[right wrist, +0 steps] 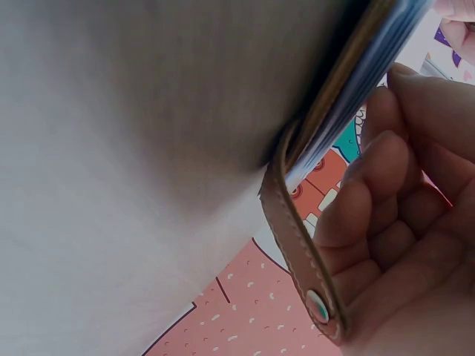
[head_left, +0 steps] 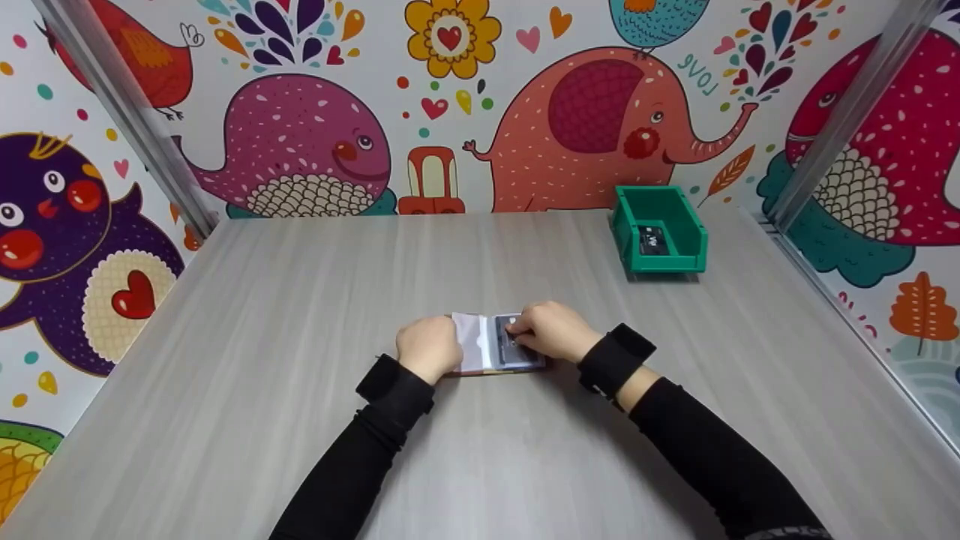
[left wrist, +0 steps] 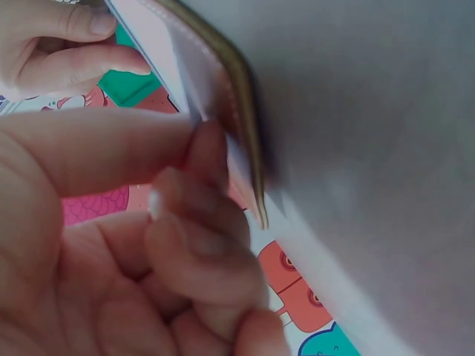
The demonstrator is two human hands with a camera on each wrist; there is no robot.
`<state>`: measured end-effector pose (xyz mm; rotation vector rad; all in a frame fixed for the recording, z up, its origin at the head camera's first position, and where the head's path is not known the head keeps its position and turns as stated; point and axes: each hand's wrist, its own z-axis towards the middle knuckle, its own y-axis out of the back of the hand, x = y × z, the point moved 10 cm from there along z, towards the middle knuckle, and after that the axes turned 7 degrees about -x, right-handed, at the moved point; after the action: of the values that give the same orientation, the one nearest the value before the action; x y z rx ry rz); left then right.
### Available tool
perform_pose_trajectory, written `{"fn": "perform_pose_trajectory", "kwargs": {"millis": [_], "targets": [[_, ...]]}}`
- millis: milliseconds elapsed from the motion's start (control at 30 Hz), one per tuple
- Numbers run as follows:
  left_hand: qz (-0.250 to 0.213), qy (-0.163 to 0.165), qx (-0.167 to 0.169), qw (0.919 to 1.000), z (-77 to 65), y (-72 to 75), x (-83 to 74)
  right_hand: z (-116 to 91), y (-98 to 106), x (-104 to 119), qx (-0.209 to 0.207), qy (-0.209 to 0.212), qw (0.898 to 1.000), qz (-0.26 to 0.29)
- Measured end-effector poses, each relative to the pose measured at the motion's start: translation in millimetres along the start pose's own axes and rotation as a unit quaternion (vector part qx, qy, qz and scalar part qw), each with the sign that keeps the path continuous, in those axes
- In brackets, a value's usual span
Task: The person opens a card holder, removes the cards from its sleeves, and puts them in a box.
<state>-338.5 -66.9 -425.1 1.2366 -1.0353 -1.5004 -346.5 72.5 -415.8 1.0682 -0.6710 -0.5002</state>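
Note:
A small brown-edged card holder [head_left: 472, 373] lies spread on the table, its clear sleeves showing. In the head view a dark card [head_left: 507, 352] lies at its right side, partly covered by fingers. My left hand [head_left: 429, 349] pinches the left leaf between thumb and forefinger, also seen in the left wrist view, where the sleeve [left wrist: 167, 55] bends away from the cover. My right hand [head_left: 556, 330] has its thumb and forefinger at the dark card, other fingers curled. Beneath that hand, a brown strap [right wrist: 293, 237] with a metal snap sticks out from the holder.
A green bin [head_left: 667, 262] stands at the back right of the table [head_left: 300, 300], with a black card [head_left: 652, 241] marked VIP inside. Walls printed with cartoon animals enclose the back and sides. Black bands [head_left: 616, 360] wrap both wrists.

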Motion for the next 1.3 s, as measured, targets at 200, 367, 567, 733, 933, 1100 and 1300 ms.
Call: {"fn": "perform_pose_trajectory", "kwargs": {"millis": [200,367,567,733,933,1100,1300], "targets": [[0.007,0.005,0.013,0.9999,0.1,-1.5,0.6,0.1,-0.8,-0.8,0.001,-0.001,1.0,0.003],[0.012,0.006,0.017,0.9998,0.0,-1.9,0.1,0.4,-1.0,-0.7,-0.001,0.002,1.0,0.004],[0.015,0.015,0.03,0.9993,0.8,-3.7,1.2,0.3,-1.1,-0.8,-0.002,0.003,1.0,-0.001],[0.019,0.016,0.017,0.9996,1.6,-1.6,2.9,0.3,-1.4,-0.8,0.001,0.0,1.0,-0.001],[0.014,0.015,-0.009,0.9998,1.3,2.9,4.7,0.1,-1.3,-0.2,0.002,0.0,1.0,-0.002],[0.014,0.006,-0.019,0.9997,1.2,3.0,4.2,0.2,-1.3,-0.3,0.0,-0.003,1.0,-0.004],[0.013,0.008,-0.009,0.9998,1.5,0.6,4.6,0.3,-0.2,1.4,-0.003,0.001,1.0,-0.006]]}}
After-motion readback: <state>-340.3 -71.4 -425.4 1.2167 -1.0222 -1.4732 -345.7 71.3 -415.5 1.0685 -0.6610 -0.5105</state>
